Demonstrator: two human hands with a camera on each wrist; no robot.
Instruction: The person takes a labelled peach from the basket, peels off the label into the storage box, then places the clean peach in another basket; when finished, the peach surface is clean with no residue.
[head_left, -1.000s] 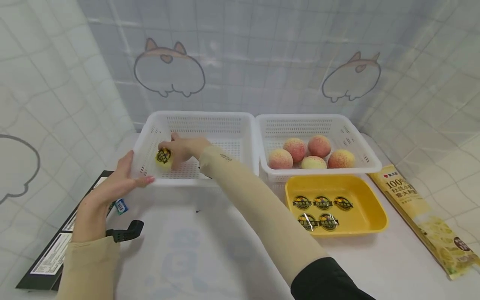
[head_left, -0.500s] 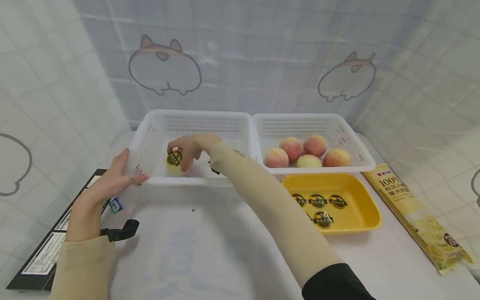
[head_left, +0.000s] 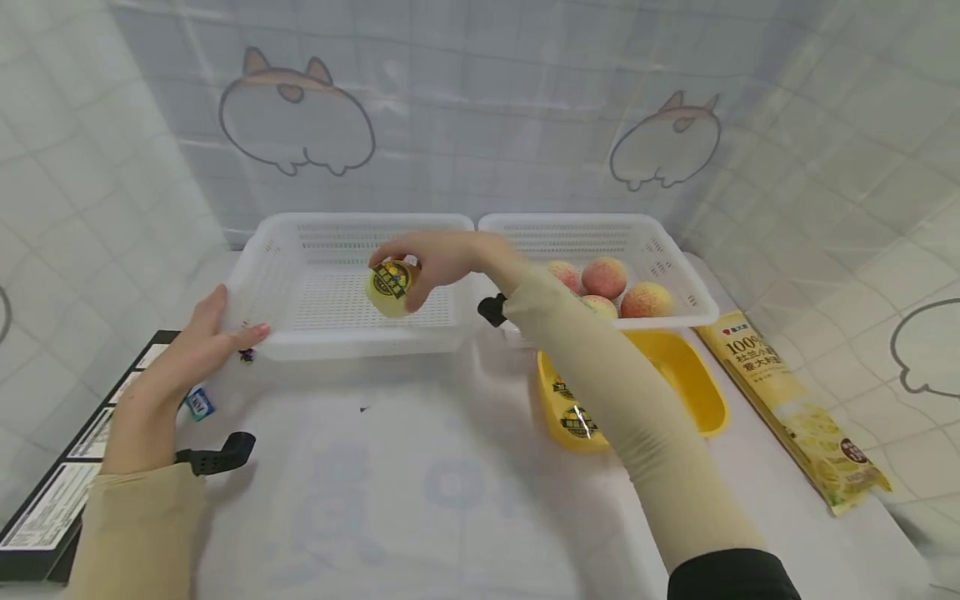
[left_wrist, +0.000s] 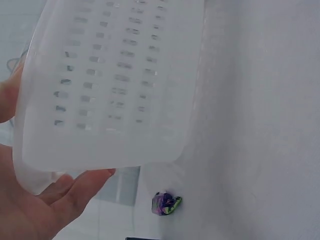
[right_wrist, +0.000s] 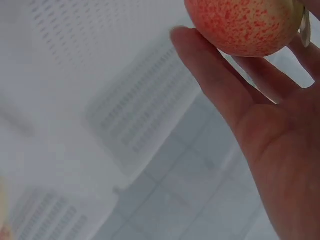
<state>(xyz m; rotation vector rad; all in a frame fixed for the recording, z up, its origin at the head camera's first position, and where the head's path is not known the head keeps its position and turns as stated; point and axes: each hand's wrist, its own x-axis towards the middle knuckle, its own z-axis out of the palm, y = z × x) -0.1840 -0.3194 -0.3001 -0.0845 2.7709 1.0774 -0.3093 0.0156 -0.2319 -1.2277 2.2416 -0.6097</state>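
My right hand (head_left: 450,257) holds a peach (head_left: 384,302) by its upper side, over the left white plastic basket (head_left: 360,343). A round black-and-yellow sticker faces the head camera from the peach. Its red speckled side (right_wrist: 245,27) shows between thumb and fingers in the right wrist view. My left hand (head_left: 183,354) grips the front left corner of the same basket, thumb along the front and fingers at the left side. In the left wrist view that hand (left_wrist: 55,207) is at the corner of the slotted basket wall (left_wrist: 110,145).
A second white basket (head_left: 675,320) with several peaches (head_left: 604,277) stands at right. The right forearm partly covers a yellow tray (head_left: 701,392) with stickers (head_left: 577,422). A pasta packet (head_left: 795,417) lies far right. Small wrapped pieces (head_left: 199,403) and a black box (head_left: 56,500) lie left.
My right hand has lifted the stickered peach and carried it rightward across the left basket. My left hand stays at the basket corner. The head view has shifted slightly right.
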